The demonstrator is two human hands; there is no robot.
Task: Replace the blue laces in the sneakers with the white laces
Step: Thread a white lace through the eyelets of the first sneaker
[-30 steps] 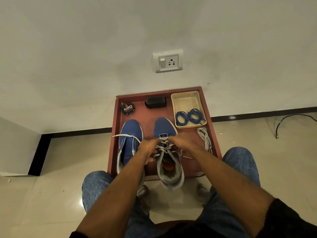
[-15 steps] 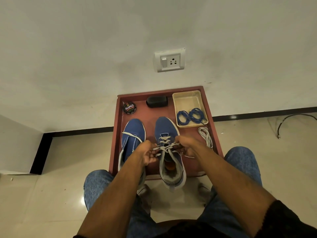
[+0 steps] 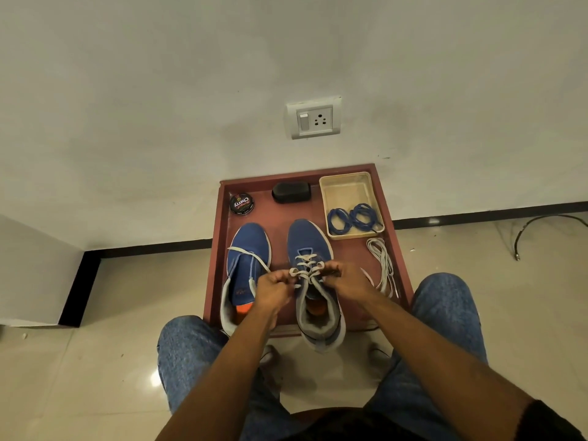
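Pinching the white lace ends, left hand and right hand are flanking the right sneaker, pulling sideways across its length.

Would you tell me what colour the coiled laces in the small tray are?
The coiled laces are blue, clearest in the head view.

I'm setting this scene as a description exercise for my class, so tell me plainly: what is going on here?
A seated person is relacing blue sneakers on a red-brown tray. The left hand and right hand each pinch the white lace threaded across the right sneaker. The left sneaker has only a loose white lace lying across it. The removed blue laces lie coiled in a beige tray, and another white lace lies beside it.
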